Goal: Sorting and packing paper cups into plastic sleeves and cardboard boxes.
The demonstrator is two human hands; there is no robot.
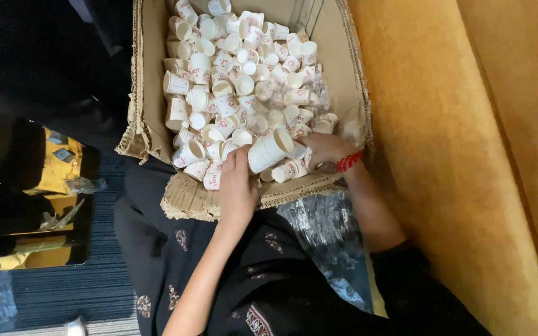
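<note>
A cardboard box rests on my lap, filled with several small white paper cups lying loose in a heap. My left hand holds a nested stack of paper cups lying on its side at the box's near edge, mouth facing right. My right hand, with a red beaded bracelet on the wrist, reaches into the pile at the box's near right corner; its fingers are partly buried among cups, and whether they grip one is hidden.
A clear plastic bag lies on my dark patterned clothing below the box. An orange upholstered surface fills the right side. At left, a dark glossy low table stands on blue carpet.
</note>
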